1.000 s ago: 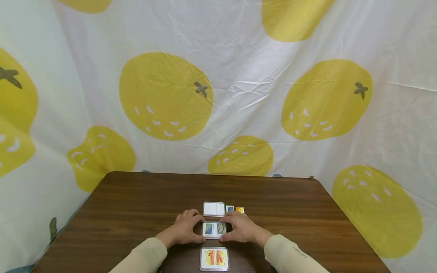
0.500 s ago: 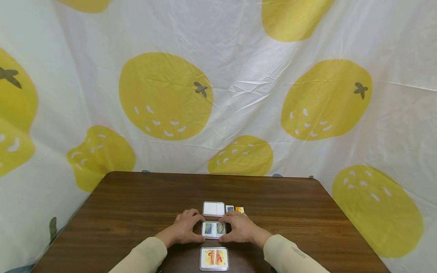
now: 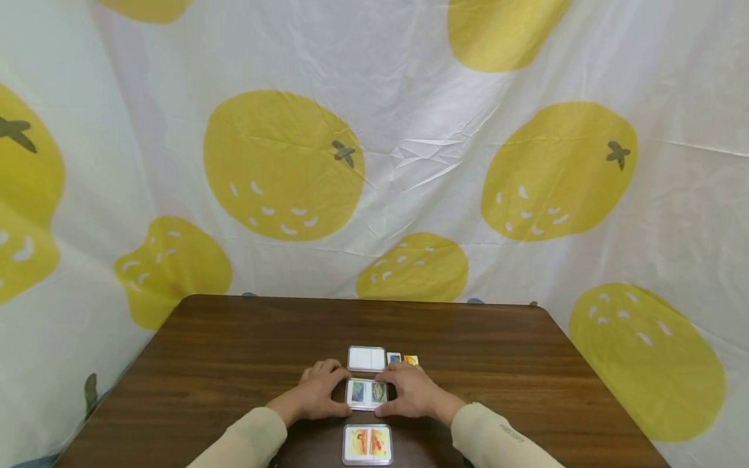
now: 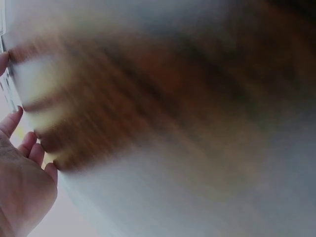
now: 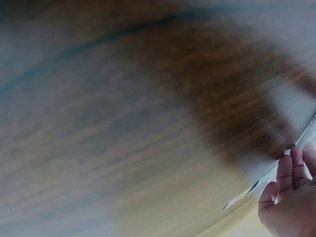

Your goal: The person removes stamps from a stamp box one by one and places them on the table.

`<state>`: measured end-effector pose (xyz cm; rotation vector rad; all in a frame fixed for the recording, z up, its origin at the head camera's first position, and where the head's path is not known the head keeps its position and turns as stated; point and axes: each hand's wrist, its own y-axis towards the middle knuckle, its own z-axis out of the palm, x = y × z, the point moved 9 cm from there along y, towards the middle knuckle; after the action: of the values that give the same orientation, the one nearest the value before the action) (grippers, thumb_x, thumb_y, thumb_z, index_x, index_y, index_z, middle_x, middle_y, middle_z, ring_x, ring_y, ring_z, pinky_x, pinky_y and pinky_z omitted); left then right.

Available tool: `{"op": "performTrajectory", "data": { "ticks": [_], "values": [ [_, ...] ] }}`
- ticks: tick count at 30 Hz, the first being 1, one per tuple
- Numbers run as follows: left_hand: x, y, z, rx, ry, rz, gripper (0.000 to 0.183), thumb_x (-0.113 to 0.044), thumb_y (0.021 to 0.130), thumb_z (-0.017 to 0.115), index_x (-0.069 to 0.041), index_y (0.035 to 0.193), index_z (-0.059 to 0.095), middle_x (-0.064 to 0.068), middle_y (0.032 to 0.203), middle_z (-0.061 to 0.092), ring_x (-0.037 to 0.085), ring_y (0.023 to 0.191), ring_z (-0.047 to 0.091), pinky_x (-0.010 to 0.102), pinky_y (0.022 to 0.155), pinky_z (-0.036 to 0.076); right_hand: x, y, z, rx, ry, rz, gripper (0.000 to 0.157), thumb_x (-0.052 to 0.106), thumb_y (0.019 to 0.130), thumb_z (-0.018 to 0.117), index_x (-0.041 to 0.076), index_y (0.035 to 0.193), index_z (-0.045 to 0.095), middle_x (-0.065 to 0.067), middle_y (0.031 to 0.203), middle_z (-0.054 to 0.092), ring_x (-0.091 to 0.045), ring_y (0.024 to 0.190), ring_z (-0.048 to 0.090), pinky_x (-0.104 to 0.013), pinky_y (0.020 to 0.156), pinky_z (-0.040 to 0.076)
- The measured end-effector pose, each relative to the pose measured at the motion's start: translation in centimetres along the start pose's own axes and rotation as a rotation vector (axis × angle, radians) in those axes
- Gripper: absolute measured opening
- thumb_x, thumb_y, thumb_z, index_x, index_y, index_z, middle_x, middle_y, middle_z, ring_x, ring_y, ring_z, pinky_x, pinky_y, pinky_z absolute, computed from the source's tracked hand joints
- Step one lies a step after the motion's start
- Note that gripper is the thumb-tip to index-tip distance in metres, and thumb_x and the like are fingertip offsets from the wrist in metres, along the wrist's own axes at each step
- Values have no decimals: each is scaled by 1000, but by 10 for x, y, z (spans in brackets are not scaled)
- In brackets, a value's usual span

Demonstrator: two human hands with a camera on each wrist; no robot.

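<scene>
A clear rectangular case (image 3: 367,394) lies on the table between both hands in the head view, with two small green-blue stamp-like pictures inside. My left hand (image 3: 318,390) holds its left side, thumb at the near corner and forefinger at the far one. On the opposite side my right hand (image 3: 412,390) grips it the same way. In the left wrist view the left hand (image 4: 24,192) shows only at the lower left edge. The right wrist view catches the right hand (image 5: 294,205) at the lower right.
Beyond the hands lies a similar case (image 3: 367,358) with white inside. Next to it are two loose stamp-like pieces, one blue (image 3: 394,357) and one orange (image 3: 411,360). Closer to me sits a case with orange pictures (image 3: 367,444). Behind the brown table (image 3: 263,325) hangs a lemon-patterned cloth (image 3: 409,195).
</scene>
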<state>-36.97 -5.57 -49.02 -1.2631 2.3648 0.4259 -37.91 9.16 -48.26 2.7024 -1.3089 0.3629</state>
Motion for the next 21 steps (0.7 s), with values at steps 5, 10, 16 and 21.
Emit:
{"op": "performTrajectory", "data": {
  "ticks": [5, 10, 16, 21],
  "values": [
    [-2, -2, -1, 1, -6, 8, 57, -42, 78, 77, -12, 123, 58, 9, 126, 45, 36, 122, 40, 61, 97, 30, -1, 0, 2, -3, -7, -3, 62, 55, 81, 76, 14, 127, 67, -5, 124, 60, -25, 119, 54, -50, 102, 38],
    [0, -1, 1, 5, -3, 20, 56, -41, 78, 76, -13, 123, 57, 9, 127, 45, 36, 122, 40, 61, 97, 30, -1, 1, 2, -2, -9, -1, 63, 55, 81, 75, 14, 127, 66, -5, 125, 60, -25, 120, 54, -50, 103, 37],
    [1, 0, 0, 5, -8, 45, 51, -35, 81, 75, -13, 122, 56, 10, 128, 45, 37, 122, 39, 61, 96, 30, -2, 1, 2, 8, -4, 11, 63, 55, 82, 75, 15, 129, 66, -5, 128, 59, -26, 122, 53, -50, 104, 37],
    [2, 0, -1, 7, -19, 48, 52, -36, 80, 77, -13, 121, 55, 10, 127, 44, 38, 123, 39, 61, 96, 30, -2, 0, 3, 19, 4, 29, 64, 56, 81, 74, 16, 130, 65, -7, 132, 58, -27, 126, 51, -52, 105, 36]
  ]
}}
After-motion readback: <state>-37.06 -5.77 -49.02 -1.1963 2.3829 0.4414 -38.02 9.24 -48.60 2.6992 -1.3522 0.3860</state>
